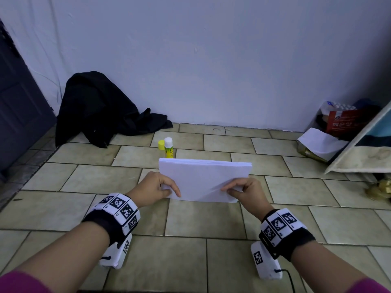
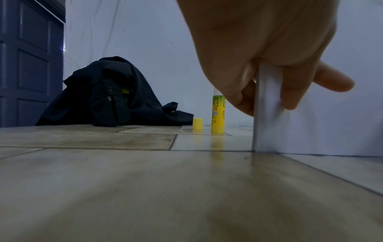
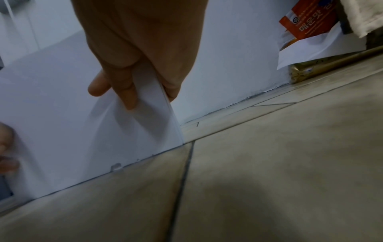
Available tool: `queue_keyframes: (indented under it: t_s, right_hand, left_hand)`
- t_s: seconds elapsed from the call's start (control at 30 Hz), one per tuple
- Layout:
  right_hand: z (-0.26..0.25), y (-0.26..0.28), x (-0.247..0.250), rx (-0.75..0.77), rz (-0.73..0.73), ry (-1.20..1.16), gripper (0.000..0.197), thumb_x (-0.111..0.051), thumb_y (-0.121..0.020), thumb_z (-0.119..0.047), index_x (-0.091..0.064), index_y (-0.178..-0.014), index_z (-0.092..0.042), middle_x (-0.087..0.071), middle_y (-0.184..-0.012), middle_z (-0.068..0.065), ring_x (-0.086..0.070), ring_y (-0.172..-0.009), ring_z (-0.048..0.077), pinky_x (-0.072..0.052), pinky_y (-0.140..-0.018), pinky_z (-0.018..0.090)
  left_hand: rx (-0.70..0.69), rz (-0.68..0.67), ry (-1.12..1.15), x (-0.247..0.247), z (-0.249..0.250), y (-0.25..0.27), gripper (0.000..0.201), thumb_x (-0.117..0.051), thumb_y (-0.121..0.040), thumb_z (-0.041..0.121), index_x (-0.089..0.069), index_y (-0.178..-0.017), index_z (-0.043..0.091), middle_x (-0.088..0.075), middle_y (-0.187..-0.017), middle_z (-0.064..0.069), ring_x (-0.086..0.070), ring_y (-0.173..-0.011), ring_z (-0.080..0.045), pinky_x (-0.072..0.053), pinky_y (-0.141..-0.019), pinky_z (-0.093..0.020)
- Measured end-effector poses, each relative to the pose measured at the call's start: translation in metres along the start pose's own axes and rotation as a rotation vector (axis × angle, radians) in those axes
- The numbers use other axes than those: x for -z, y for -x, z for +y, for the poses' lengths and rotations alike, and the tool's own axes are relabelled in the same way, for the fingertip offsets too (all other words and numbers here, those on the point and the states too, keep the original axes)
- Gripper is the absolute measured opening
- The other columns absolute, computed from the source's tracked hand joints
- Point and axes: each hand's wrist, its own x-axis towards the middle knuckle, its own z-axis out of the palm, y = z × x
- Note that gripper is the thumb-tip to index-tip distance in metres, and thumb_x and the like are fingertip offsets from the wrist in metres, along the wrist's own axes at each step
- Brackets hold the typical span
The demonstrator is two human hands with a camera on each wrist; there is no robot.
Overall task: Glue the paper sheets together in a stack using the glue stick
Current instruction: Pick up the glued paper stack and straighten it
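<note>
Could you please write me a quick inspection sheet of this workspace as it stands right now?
Surface: tiled floor.
Job's things: paper stack on edge on the floor; glue stick upright, uncapped; yellow cap beside it.
Clutter: black garment; red package; loose paper.
Grippers: left hand and right hand pinch the stack's sides.
Cables: black cable by the right wrist.
Surroundings: white wall; dark door.

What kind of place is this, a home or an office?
Probably a home, on the floor of a room: beige tiled floor, plain white wall, a crumpled black garment by a dark panelled door, and a red food packet in the corner.
</note>
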Motion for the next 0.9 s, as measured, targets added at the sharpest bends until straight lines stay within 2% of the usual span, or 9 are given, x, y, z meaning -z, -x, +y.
queue_keyframes:
  t_s: [0.13, 0.23, 0.3, 0.37, 0.47, 0.6, 0.7, 0.77, 0.9]
  right_hand:
    - [-0.004, -0.001, 0.001, 0.026, 0.013, -0.006, 0.04, -0.065, -0.076, 0.018, -0.074, -0.066, -0.021, -0.07, -0.076, -0.021, -0.06, -0.08, -0.009, -0.045, -0.072, 0.007]
    - [-0.005, -0.002, 0.002, 0.038, 0.031, -0.007, 0.04, -0.065, -0.074, 0.018, -0.075, -0.068, -0.021, -0.07, -0.091, -0.003, -0.059, -0.087, 0.001, -0.045, -0.072, 0.009]
    - [-0.002, -0.002, 0.003, 0.027, 0.018, 0.0, 0.048, -0.065, -0.072, 0.019, -0.076, -0.066, -0.028, -0.068, -0.097, 0.005, -0.06, -0.092, 0.008, -0.045, -0.073, 0.01]
    - [0.002, -0.002, 0.002, 0.004, 0.007, 0.021, 0.054, -0.065, -0.073, 0.017, -0.075, -0.062, -0.035, -0.07, -0.095, 0.001, -0.06, -0.092, 0.006, -0.045, -0.075, 0.01]
    - [0.005, -0.002, 0.0, -0.022, 0.011, 0.047, 0.055, -0.064, -0.077, 0.015, -0.074, -0.062, -0.037, -0.072, -0.085, -0.014, -0.061, -0.086, -0.003, -0.044, -0.076, 0.008]
    - [-0.002, -0.005, 0.003, -0.09, -0.037, 0.057, 0.048, -0.059, -0.079, 0.016, -0.075, -0.077, -0.029, -0.071, -0.092, -0.012, -0.061, -0.09, -0.002, -0.047, -0.081, 0.011]
    - [-0.009, -0.006, 0.009, -0.179, -0.105, -0.003, 0.044, -0.057, -0.079, 0.016, -0.074, -0.087, -0.025, -0.068, -0.102, -0.011, -0.063, -0.095, 0.003, -0.052, -0.086, 0.02]
    - [-0.012, -0.006, 0.011, -0.235, -0.121, -0.071, 0.043, -0.057, -0.079, 0.016, -0.073, -0.09, -0.023, -0.067, -0.106, -0.009, -0.064, -0.096, 0.01, -0.055, -0.082, 0.023]
    - [-0.01, -0.005, 0.009, -0.321, -0.123, -0.157, 0.04, -0.055, -0.079, 0.019, -0.072, -0.097, -0.012, -0.067, -0.109, 0.003, -0.065, -0.091, 0.015, -0.056, -0.074, 0.022]
  left_hand:
    - [-0.036, 0.025, 0.016, 0.001, 0.002, 0.0, 0.065, -0.061, -0.081, -0.012, -0.069, -0.061, 0.049, -0.068, -0.085, 0.024, -0.06, -0.093, 0.003, -0.04, -0.077, -0.003]
    - [-0.044, 0.03, -0.004, 0.002, 0.001, -0.001, 0.066, -0.061, -0.08, -0.012, -0.069, -0.063, 0.051, -0.068, -0.087, 0.024, -0.06, -0.093, 0.002, -0.04, -0.079, -0.004]
    - [-0.028, 0.012, 0.003, 0.001, 0.001, -0.001, 0.064, -0.062, -0.079, -0.011, -0.069, -0.063, 0.05, -0.066, -0.089, 0.027, -0.058, -0.095, 0.004, -0.04, -0.078, -0.004]
    - [-0.012, -0.019, 0.015, -0.001, 0.0, 0.0, 0.06, -0.064, -0.08, -0.009, -0.07, -0.063, 0.048, -0.065, -0.089, 0.028, -0.057, -0.096, 0.005, -0.042, -0.079, -0.005]
    - [0.018, -0.041, 0.013, -0.004, -0.002, 0.001, 0.057, -0.065, -0.084, -0.005, -0.07, -0.065, 0.048, -0.065, -0.091, 0.028, -0.057, -0.097, 0.005, -0.043, -0.08, -0.006]
    - [0.072, -0.085, 0.037, -0.001, 0.002, -0.001, 0.06, -0.06, -0.085, -0.006, -0.071, -0.078, 0.052, -0.063, -0.096, 0.037, -0.055, -0.098, 0.013, -0.038, -0.079, -0.001]
    - [0.129, -0.173, 0.16, 0.005, 0.002, -0.003, 0.052, -0.062, -0.083, -0.007, -0.071, -0.097, 0.042, -0.065, -0.111, 0.021, -0.059, -0.101, 0.002, -0.047, -0.084, -0.013]
    - [0.18, -0.177, 0.262, 0.006, 0.003, -0.004, 0.049, -0.062, -0.082, -0.01, -0.069, -0.105, 0.033, -0.064, -0.116, 0.011, -0.063, -0.099, -0.007, -0.051, -0.086, -0.023]
    - [0.265, -0.164, 0.341, 0.003, 0.004, -0.005, 0.051, -0.063, -0.082, -0.012, -0.057, -0.118, 0.023, -0.06, -0.119, 0.004, -0.063, -0.095, -0.006, -0.052, -0.083, -0.021]
